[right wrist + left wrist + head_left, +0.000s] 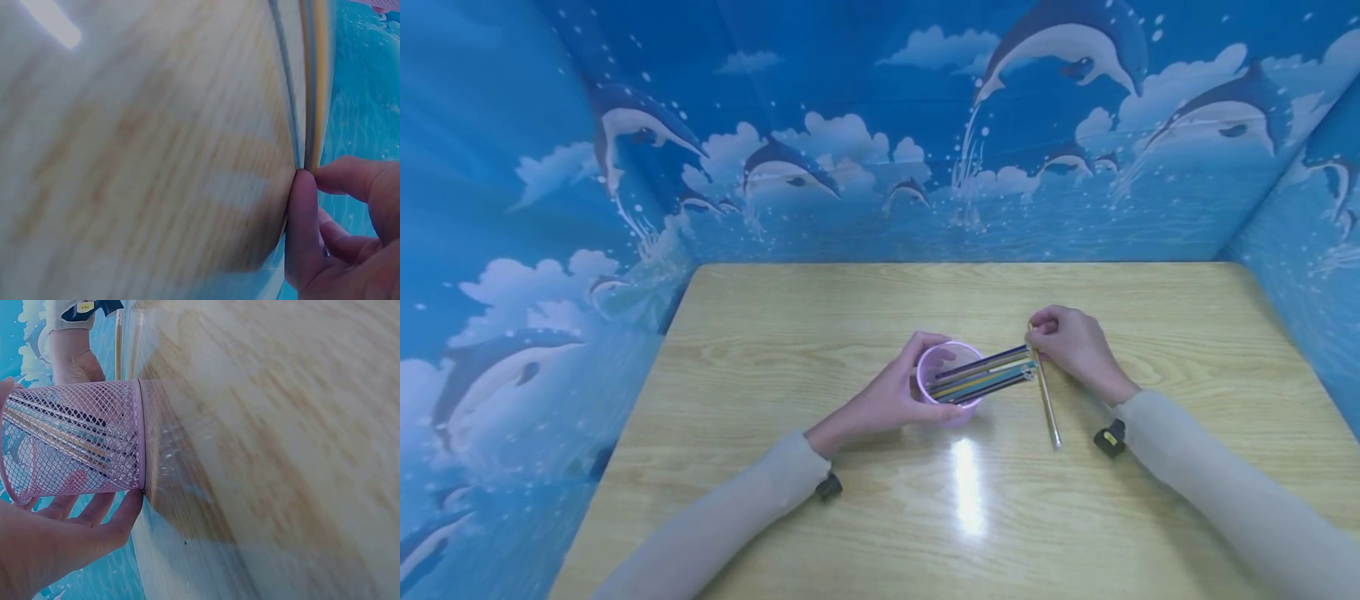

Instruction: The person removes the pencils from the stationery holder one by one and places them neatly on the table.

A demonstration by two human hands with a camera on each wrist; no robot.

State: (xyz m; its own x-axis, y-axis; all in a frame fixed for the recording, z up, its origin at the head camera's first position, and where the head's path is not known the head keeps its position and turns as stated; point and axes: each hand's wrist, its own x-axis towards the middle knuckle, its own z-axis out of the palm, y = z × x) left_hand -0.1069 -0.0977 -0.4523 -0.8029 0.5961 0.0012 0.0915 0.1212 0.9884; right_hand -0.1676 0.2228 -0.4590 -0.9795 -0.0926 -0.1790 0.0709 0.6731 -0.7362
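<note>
Viewing remotely through the head feed, I log a blue backdrop (820,233) printed with dolphins and clouds, standing behind and to the sides. Next in size: a glossy wood-grain desk (790,317), with two pale sleeves (722,512) reaching over it. Left hand (887,396): grip clamped on a pink mesh cup (128,456), thumb to one side, fingers to the other. Right hand (1075,346): grip closed in a pinch, thumb against finger, on a loose pencil (1049,408). I read the cup as upright on the desk, mouth up. A bundle of pencils (988,377) leans out over its rim toward the right hand, their ends just beside the fingertips. The loose pencil is outside the cup, held near its far end, its other end pointing to the near side; I cannot tell whether it touches the desk.
</note>
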